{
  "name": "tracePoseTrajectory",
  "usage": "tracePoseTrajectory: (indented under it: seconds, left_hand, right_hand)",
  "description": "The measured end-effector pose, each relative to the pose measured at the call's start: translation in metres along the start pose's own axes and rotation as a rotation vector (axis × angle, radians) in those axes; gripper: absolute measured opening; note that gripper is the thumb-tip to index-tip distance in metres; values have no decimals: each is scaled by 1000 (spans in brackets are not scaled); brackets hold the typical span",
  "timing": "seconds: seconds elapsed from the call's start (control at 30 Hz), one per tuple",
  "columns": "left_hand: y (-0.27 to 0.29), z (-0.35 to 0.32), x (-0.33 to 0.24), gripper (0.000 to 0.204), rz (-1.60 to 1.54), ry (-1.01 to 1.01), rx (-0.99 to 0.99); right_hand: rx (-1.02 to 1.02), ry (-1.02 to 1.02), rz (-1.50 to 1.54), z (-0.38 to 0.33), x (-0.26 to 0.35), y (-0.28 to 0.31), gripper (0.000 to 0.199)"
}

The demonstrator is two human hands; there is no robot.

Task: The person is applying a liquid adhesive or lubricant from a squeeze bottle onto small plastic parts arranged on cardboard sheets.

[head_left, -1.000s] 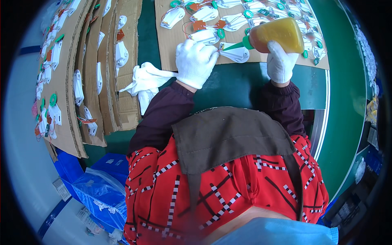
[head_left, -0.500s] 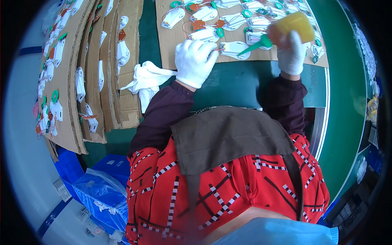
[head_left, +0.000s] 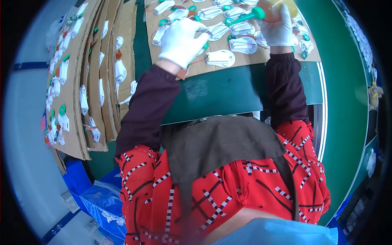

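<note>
while cardboard sheets (head_left: 75, 126) stand stacked along the left of the frame, bearing white units with green discs and thin wires, another cardboard panel (head_left: 261, 58) lies across the upper middle on the green tabletop (head_left: 220, 94); rows of white units (head_left: 243, 45) cover this panel, with small brown pieces and wires among them; one near unit (head_left: 220, 59) lies close to the panel's lower edge, a little apart from the rest; a white cloth (head_left: 133, 87) shows at left of centre, partly hidden behind the left sleeve (head_left: 149, 102); at lower left is a blue bin (head_left: 75, 175) with a clear liner (head_left: 100, 198); a dark apron flap (head_left: 226, 143) and a blue mask (head_left: 277, 232) fill part of the lower frame; the gloved left hand (head_left: 181, 43) hides several units at upper middle, its thumb and forefinger reaching toward a unit (head_left: 217, 31) just beside them; i cannot tell whether these fingertips meet or pinch a wire; at upper right the gloved right hand (head_left: 277, 30) is clamped around a yellow bottle (head_left: 269, 6), cut off by the top edge; its green nozzle (head_left: 247, 17) points down to the left, the tip over the units near the left fingertips.
</note>
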State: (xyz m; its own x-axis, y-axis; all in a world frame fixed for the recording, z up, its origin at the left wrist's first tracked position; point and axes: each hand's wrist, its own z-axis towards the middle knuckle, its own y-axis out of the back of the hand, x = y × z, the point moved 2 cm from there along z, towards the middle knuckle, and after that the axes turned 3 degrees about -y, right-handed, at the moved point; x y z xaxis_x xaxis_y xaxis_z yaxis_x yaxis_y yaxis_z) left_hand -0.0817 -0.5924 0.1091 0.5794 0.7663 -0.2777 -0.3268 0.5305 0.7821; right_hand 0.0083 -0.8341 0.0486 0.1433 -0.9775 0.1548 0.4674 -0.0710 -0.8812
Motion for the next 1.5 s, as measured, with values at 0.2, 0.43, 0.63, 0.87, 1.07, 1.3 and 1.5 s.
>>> tracePoseTrajectory:
  seconds: [0.2,0.43,0.63,0.87,1.07,1.3,1.5]
  left_hand:
    - [-64,33,14,35,282,-117,271]
    - [-72,49,2,35,442,-69,417]
    - [-65,41,17,29,408,-212,416]
    - [-85,32,50,22,80,53,399]
    - [-95,38,51,22,211,-1,352]
    - [-82,41,28,43,178,22,334]
    - [-88,42,31,40,262,17,405]
  right_hand:
    - [86,24,449,-9,6,16,39]
    - [-387,233,-296,-17,28,11,43]
    - [-504,206,-298,-15,14,-22,43]
    - [-402,320,-849,-21,-3,-42,41]
    - [-268,282,-1378,-32,-5,-25,36]
    - [-274,242,-1448,-39,-13,-28,45]
    - [-231,180,-1453,-36,-15,-30,47]
